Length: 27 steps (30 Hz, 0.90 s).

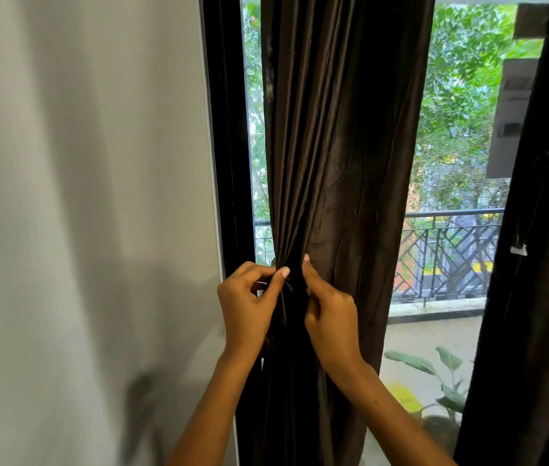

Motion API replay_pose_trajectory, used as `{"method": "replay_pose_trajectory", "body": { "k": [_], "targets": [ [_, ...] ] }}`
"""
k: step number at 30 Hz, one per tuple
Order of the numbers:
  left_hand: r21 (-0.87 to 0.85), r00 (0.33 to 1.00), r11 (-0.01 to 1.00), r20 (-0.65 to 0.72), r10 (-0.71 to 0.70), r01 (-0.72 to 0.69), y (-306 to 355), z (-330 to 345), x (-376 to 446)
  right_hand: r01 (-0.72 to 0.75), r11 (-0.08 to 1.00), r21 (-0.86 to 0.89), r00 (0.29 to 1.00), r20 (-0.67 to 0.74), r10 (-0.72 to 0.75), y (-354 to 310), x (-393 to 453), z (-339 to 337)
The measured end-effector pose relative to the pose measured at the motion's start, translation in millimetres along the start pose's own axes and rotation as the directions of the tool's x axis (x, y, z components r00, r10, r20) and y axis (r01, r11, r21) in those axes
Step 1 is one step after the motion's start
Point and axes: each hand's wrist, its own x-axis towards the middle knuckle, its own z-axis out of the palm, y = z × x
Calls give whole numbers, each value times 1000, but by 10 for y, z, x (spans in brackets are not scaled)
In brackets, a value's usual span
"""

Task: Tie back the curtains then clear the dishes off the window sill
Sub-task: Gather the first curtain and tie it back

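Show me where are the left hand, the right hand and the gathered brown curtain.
left hand [247, 309], head view, back of the hand.
right hand [328, 312], head view, back of the hand.
gathered brown curtain [343, 146], head view, folds above both hands.

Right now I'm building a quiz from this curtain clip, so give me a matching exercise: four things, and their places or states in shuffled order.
Things:
1. left hand
2. gathered curtain
3. second curtain
4. potted plant

Places or states:
A. hangs at the right edge
B. outside, behind the glass at lower right
C. pinches fabric beside the window frame
D. bunched at the middle, held by both hands

Pairs: 1-C, 2-D, 3-A, 4-B
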Motion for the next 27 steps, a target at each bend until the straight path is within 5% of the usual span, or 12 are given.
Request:
{"method": "replay_pose_trajectory", "body": {
  "k": [10, 12, 15, 20, 27],
  "targets": [
    [67, 1000, 997, -1, -27, 27, -62, 41, 106, 24, 994, 106, 913, 402, -65, 153, -62, -36],
    [85, 1000, 996, 3, -25, 25, -100, 43, 122, 13, 996, 88, 955, 293, -38, 168, -51, -35],
    [79, 999, 996, -3, -36, 36, -140, 31, 128, -160, 986, -38, 985, -73, 157, 203, 71, -57],
    [62, 999, 998, -15, -29, 29, -151, 26, 116, -411, 864, 291, 911, 141, 386, 280, 370, -108],
    [65, 1000, 998, -16, -18, 19, -159, 43, 75, -154, 981, 114, 988, 25, 152, 188, 75, 65]
  ]
}}
